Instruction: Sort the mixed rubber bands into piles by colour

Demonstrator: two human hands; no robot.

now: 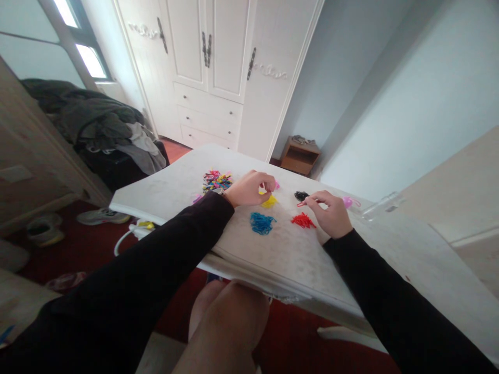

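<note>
On the white table (234, 249) lie small heaps of what look like little coloured rubber bands. My left hand (249, 189) is closed in a pinch over the yellow heap (268, 201), partly covering it; whatever its fingertips hold is too small to make out. A bit of pink (276, 185) shows just past its fingers. My right hand (329, 212) pinches a red rubber band (300, 204) above the red heap (303, 221), close to the black heap (301, 196). The blue heap (262, 223) lies nearer me, between the hands. A mixed multicoloured pile (217, 181) sits beyond my left wrist.
Right of my right hand are a pink-purple heap (351, 202) and a clear plastic container (384, 206) lying on its side. A white wardrobe (210, 88) and a small wooden stand (300, 156) are behind the table. A white cable (119, 243) hangs at its left edge.
</note>
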